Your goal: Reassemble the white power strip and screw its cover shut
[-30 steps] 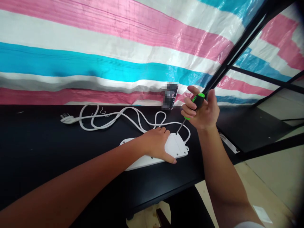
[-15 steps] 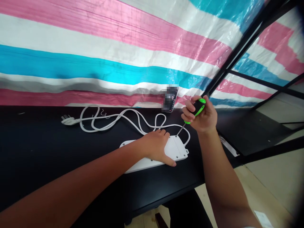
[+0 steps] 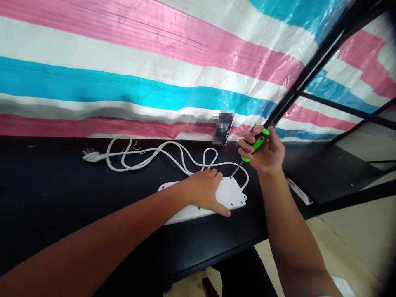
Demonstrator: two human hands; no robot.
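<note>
A white power strip (image 3: pixel 230 195) lies back side up on the black table (image 3: pixel 62 185). My left hand (image 3: pixel 206 189) lies flat on its middle, fingers stretched, thumb along the near edge. My right hand (image 3: pixel 265 150) is wrapped round the green and black handle of a screwdriver (image 3: pixel 252 149). The metal shaft slants down to a screw at the far right corner of the strip. The strip's white cord (image 3: pixel 161 156) loops away to the left and ends in a plug (image 3: pixel 90 155).
A phone (image 3: pixel 223 128) leans against the striped pink, white and blue tarp behind the table. A black metal frame (image 3: pixel 309 66) rises at the right with a lower black shelf (image 3: pixel 324 165). Pale floor shows at the lower right.
My right hand has closed tighter round the screwdriver handle and turned it slightly, tip staying on the same screw. My left hand stays on the strip.
</note>
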